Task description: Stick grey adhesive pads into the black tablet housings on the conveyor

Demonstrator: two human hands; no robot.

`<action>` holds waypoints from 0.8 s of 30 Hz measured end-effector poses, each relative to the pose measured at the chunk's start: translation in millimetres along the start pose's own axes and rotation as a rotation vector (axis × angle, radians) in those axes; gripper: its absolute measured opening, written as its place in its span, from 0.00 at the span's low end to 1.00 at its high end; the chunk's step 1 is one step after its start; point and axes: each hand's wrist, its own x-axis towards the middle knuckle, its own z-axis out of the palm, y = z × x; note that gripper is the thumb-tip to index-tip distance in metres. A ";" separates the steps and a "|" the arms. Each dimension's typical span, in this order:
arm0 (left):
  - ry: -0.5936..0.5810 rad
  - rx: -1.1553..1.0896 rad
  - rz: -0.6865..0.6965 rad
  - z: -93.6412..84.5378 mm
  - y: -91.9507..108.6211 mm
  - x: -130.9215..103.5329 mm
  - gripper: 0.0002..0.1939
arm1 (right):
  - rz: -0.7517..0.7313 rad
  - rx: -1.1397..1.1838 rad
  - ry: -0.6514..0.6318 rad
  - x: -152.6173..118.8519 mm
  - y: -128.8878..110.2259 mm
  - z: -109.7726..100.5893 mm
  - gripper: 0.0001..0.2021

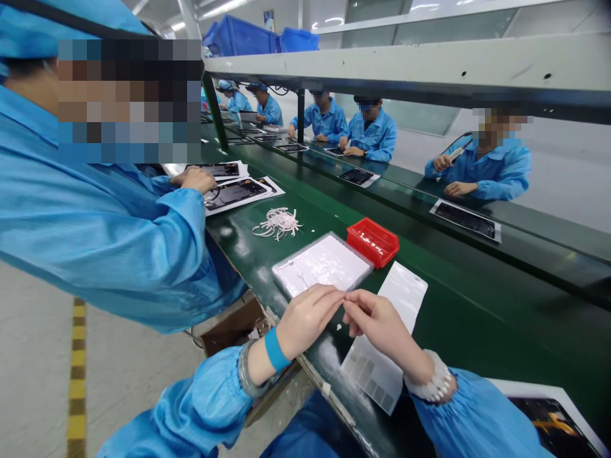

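My left hand (309, 320) and my right hand (377, 321) meet at the fingertips above the bench edge. Both pinch together; whatever sits between the fingertips is too small or hidden to name. Just beyond them lies a flat pad with a white top (329, 264) in a clear tray, with a thin white piece on it. Under my right wrist runs a pale sheet (405, 292), whose near end (375, 375) carries rows of greyish squares. A red bin (373, 242) with small white pieces inside stands behind the pad.
A tangle of white strips (278, 223) lies on the green bench (477, 305). To the left, a co-worker in blue (119, 235) works at opened devices (233, 194). Another opened device (556, 423) is at the right front. A conveyor (410, 191) carries more, with several workers behind.
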 end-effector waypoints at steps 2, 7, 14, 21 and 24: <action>-0.001 0.049 0.015 1.0 2.2 1.1 0.09 | -0.052 -0.128 0.032 -1.7 -0.8 -0.2 0.09; -0.024 0.158 -0.026 2.3 1.8 9.4 0.06 | -0.121 -0.305 0.082 -4.3 -0.3 -0.4 0.10; -0.040 0.324 -0.006 -4.3 -0.1 29.0 0.16 | 0.060 -0.059 0.048 -20.7 6.0 -22.4 0.13; -0.254 0.070 0.183 37.6 77.5 7.1 0.12 | 0.078 -0.078 0.150 -92.3 17.3 -50.4 0.10; -0.386 -0.111 0.122 62.7 98.0 -9.8 0.12 | 0.054 -0.110 0.332 -138.2 31.2 -48.0 0.06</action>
